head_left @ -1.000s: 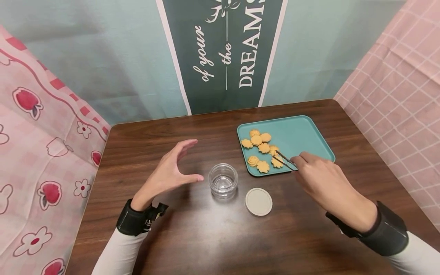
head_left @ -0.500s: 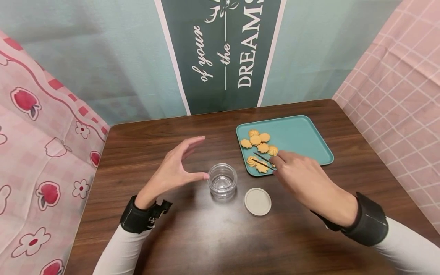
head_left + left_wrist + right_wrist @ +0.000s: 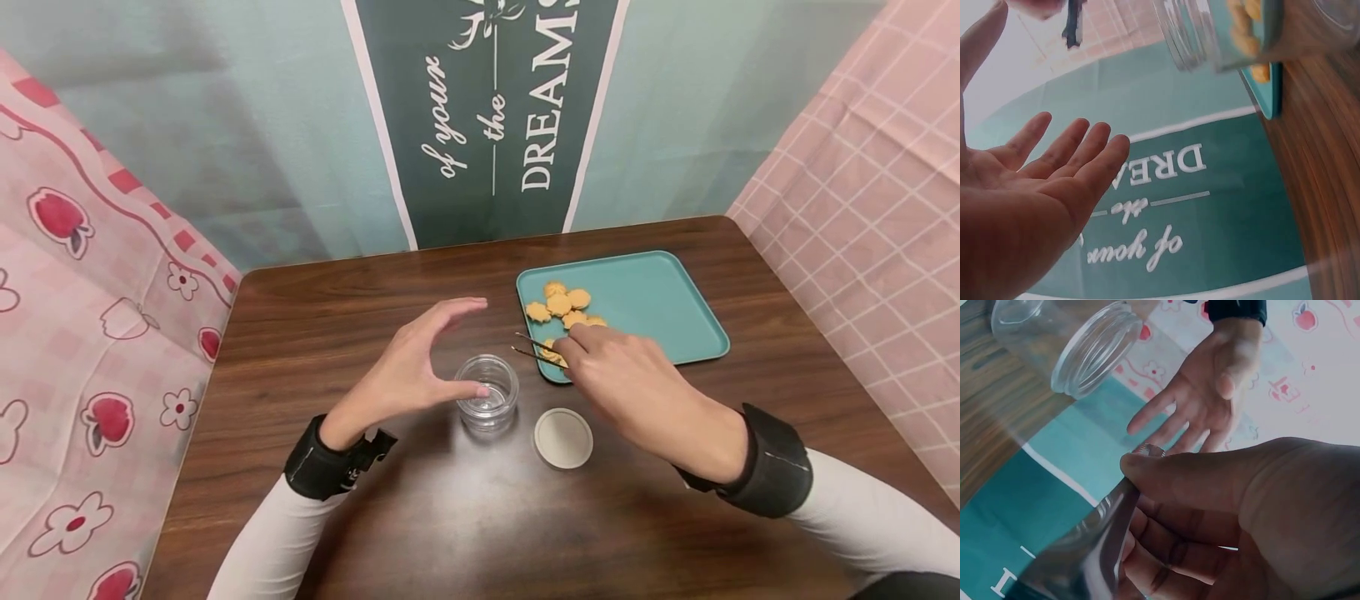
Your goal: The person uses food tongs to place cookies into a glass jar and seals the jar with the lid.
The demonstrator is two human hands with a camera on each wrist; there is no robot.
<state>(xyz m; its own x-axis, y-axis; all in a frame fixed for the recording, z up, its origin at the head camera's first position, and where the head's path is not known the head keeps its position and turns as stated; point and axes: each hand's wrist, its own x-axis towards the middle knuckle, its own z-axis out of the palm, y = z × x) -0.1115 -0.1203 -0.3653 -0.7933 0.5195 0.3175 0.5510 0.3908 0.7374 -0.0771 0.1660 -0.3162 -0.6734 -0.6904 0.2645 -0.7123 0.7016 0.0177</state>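
My left hand [image 3: 416, 367] arches with fingers spread wide around the small clear glass jar [image 3: 487, 392], thumb at its near rim, gripping nothing. My right hand [image 3: 626, 379] pinches thin metal tweezers [image 3: 534, 350], tips slightly parted over the wooden table [image 3: 337, 333], just left of the teal rectangular tray [image 3: 660, 300]. My knuckles hide several golden flower-shaped cookies [image 3: 558, 304]; I cannot tell whether the tips carry one, and the round beige lid [image 3: 563, 438] lies beside the jar.
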